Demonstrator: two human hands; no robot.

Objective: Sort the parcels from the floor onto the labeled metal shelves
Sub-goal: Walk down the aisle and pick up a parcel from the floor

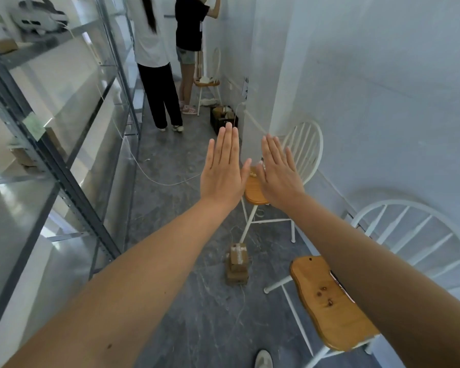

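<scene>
Both my arms stretch forward at chest height. My left hand (223,168) and my right hand (278,172) are held flat, fingers straight and together, backs up, side by side and holding nothing. Far below them a small stack of taped brown cardboard parcels (237,264) stands on the grey floor between the shelves and the chairs. The metal shelves (61,171) run along the left side, with a green label (34,126) stuck on an upright and a few boxes lying on the shelf boards.
Two white chairs with wooden seats stand on the right, one near (329,301) and one farther (255,189). A white cable (154,179) trails over the floor. Two people (160,62) stand at the aisle's far end beside a third chair and a black crate (223,116).
</scene>
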